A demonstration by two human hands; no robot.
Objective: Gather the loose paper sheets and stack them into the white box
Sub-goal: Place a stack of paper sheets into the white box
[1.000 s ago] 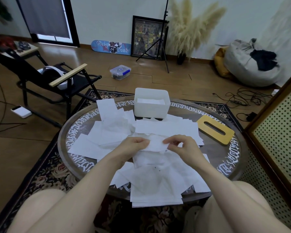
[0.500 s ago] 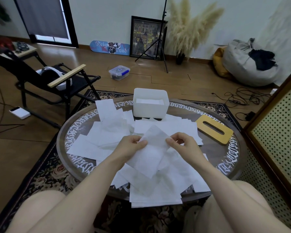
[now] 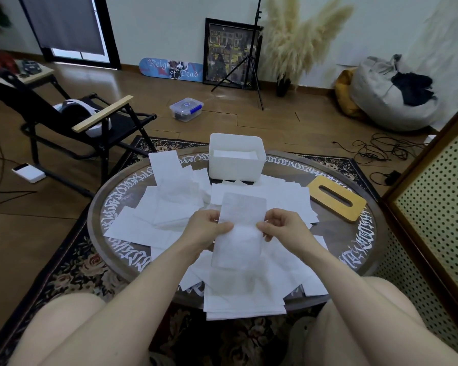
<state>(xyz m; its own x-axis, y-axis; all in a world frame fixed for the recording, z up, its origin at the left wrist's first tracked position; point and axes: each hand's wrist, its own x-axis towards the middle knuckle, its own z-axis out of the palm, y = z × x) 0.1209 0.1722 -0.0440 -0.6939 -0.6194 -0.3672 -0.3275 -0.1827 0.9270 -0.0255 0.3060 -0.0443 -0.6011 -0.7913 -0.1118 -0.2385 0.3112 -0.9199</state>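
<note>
- Nearest the camera, the person's bare knees sit on either side of the round table (image 3: pixel 376 249), and both forearms reach forward over its near rim.
- A thick pile of loose paper sheets (image 3: pixel 245 294) hangs slightly over the table's near rim, between the knees.
- Above the middle of the table, the left hand (image 3: pixel 205 229) pinches the left edge of one held sheet (image 3: pixel 239 233) between thumb and curled fingers.
- The right hand (image 3: pixel 282 225) pinches the right edge of the same sheet in the same way, so the sheet is held upright between the two hands, clear of the papers below.
- More loose sheets spread across the table's left half and centre, overlapping one another; one sheet (image 3: pixel 165 166) reaches the table's far left rim.
- A flat wooden lid with a slot (image 3: pixel 336 198) lies on the table's right side, just beside the spread of paper.
- The white box (image 3: pixel 236 161) stands at the table's far rim, open at the top, with white paper lying flat inside it.
- Beyond the table to the left stands a black folding chair (image 3: pixel 90 122) with a wooden armrest and a white headset on its seat.
- Beyond the table, on the wooden floor, sits a clear plastic container (image 3: pixel 186 109).
- Farther still, against the wall behind the table, lean a skateboard deck (image 3: pixel 171 70), a framed picture (image 3: pixel 229 50) and pampas grass (image 3: pixel 299 40), with a tripod stand in front.
</note>
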